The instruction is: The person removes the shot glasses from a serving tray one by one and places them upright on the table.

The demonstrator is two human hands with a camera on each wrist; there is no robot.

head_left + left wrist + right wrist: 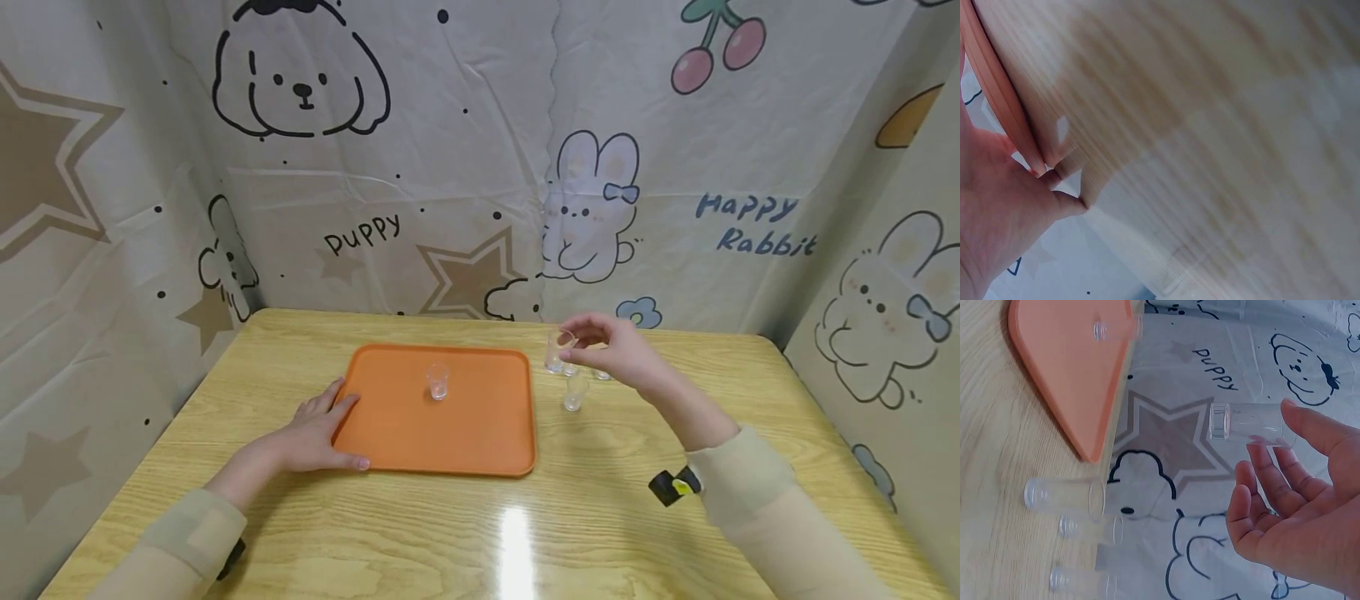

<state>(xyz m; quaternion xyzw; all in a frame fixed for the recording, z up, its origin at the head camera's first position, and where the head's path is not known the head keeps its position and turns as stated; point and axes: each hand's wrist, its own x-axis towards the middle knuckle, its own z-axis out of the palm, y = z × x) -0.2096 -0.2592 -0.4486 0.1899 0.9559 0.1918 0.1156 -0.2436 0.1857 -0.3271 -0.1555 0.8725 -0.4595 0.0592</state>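
Note:
A small clear shot glass (pixel 1254 423) is pinched between the thumb and fingertips of my right hand (pixel 611 354), upright above the table's right side. Below and around that hand, more clear glasses stand on the wood, among them a near one (pixel 573 393) and one by the palm (pixel 603 373). My left hand (pixel 311 429) rests spread against the left side of an orange tray (pixel 465 442), its thumb at the near edge. On this tray stands another clear glass (pixel 438 383). In the left wrist view, fingertips touch the table beside the tray's rim (pixel 1004 94).
The light wooden table (pixel 420 533) carries the tray left of centre and the glasses to its right. A printed cloth (pixel 465 167) with cartoon animals hangs behind the table and along both sides. A dark wrist strap piece (pixel 667 487) sticks out by the right sleeve.

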